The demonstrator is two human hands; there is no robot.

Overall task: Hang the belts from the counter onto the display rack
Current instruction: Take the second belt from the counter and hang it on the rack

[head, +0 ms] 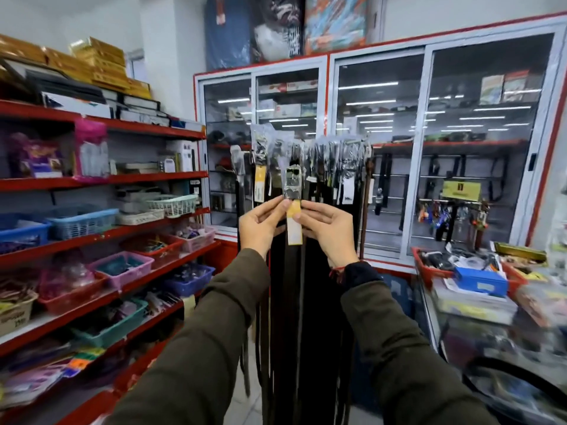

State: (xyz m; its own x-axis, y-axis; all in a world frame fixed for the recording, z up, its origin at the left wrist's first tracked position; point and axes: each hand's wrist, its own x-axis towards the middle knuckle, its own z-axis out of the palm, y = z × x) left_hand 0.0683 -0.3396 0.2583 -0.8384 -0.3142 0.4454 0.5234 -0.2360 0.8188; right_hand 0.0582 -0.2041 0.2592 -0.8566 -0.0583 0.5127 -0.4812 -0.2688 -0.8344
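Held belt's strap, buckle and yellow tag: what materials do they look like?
Strap: dark brown, matte, hangs limp and flat; probably leather or faux leather. Buckle: silvery, glinting, likely metal, under a shiny clear plastic wrap. Yellow tag: flat, stiff, dull; looks like card. Left hand and right hand pinch it just below the buckle.

Two hands (294,228) — many belts (306,302)

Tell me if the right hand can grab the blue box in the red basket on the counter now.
Probably not yet: the right hand and left hand both pinch the dark belt at the rack, away from the blue box.
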